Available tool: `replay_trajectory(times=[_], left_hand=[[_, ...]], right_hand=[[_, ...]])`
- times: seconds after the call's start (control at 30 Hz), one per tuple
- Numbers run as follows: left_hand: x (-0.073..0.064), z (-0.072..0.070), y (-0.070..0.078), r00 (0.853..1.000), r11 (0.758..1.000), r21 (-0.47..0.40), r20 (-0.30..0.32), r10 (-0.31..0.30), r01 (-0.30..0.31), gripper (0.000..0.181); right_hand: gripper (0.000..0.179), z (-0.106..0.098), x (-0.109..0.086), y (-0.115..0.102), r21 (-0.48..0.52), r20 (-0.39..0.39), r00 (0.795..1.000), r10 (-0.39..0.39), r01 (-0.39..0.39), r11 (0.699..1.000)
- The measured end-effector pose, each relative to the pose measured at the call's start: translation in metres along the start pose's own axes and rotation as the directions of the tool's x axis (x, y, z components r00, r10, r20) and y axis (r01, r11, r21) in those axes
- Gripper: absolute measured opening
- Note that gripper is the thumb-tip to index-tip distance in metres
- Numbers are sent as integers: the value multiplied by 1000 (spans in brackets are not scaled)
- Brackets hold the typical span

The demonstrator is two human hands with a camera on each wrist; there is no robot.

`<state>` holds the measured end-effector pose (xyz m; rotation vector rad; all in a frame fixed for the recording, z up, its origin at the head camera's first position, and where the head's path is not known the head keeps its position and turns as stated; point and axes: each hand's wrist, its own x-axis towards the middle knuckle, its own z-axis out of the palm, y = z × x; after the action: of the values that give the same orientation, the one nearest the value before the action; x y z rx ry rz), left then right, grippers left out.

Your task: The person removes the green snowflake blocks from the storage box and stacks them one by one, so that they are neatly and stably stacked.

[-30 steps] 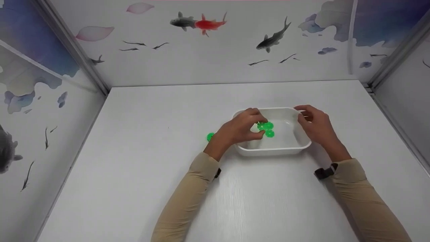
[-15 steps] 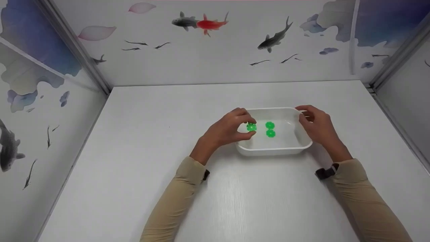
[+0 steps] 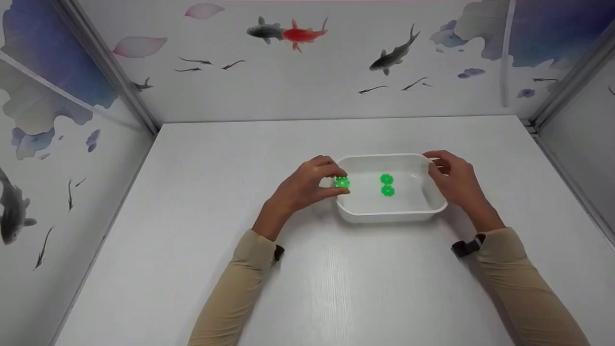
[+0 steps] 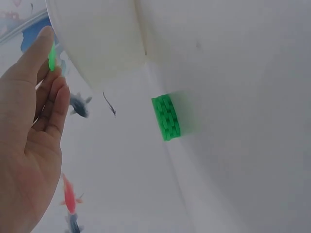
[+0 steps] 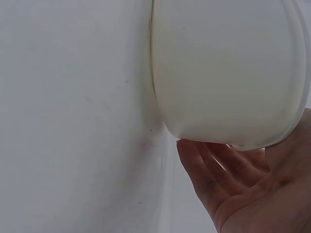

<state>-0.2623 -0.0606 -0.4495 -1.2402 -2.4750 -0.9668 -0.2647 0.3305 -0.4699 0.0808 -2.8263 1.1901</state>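
My left hand (image 3: 307, 182) pinches a green flower-shaped plastic disc (image 3: 342, 182) between thumb and fingers, above the left rim of a white basin (image 3: 391, 213). Inside the basin, two more green discs (image 3: 387, 191) lie close together on the bottom. My right hand (image 3: 451, 178) holds the basin's right end, the thumb at the rim and the fingers along the outer wall, as the right wrist view shows too. On the table in the left wrist view stands a short stack of green discs (image 4: 166, 117); the left hand hides it in the head view.
The white table (image 3: 230, 192) is bounded by a back wall (image 3: 312, 86) and side walls printed with fish and petals. Each wrist carries a black strap (image 3: 466, 247).
The left hand has taken one disc from the group in the basin and moved it left to the rim. The right hand and the basin have stayed in place.
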Motion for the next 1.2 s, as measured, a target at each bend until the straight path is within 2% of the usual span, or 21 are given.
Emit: replay_trajectory(times=[0.23, 0.43, 0.63, 0.73, 0.87, 1.0, 1.2], left_hand=[[-16, -13, -6, 999, 999, -39, -49, 7, -9, 31], [-25, -22, -10, 999, 999, -41, -50, 12, -14, 28], [-34, -28, -14, 999, 999, -40, -32, -5, 4, 27], [-38, -29, -17, 999, 999, -18, -11, -39, 39, 28], [-43, -30, -19, 993, 993, 18, 41, -113, 113, 30], [-46, -28, -21, 978, 983, 31, 95, -184, 182, 32], [-45, -28, -22, 951, 969, 62, 182, -249, 241, 32]], right_hand=[[41, 0, 0, 0, -5, -2, 1000, -10, 10, 1000], [42, -2, -1, 0, -6, -13, 999, -37, 37, 999], [43, -2, -2, -1, 2, 3, 1000, -24, 24, 1000], [42, -2, -1, -2, 1, 1, 1000, -25, 25, 1000], [42, -1, -1, -1, -7, -3, 1000, -30, 30, 1000], [42, -1, 0, -1, -13, -5, 1000, -28, 28, 1000], [41, -1, 0, 0, -15, -5, 1000, -15, 14, 1000]])
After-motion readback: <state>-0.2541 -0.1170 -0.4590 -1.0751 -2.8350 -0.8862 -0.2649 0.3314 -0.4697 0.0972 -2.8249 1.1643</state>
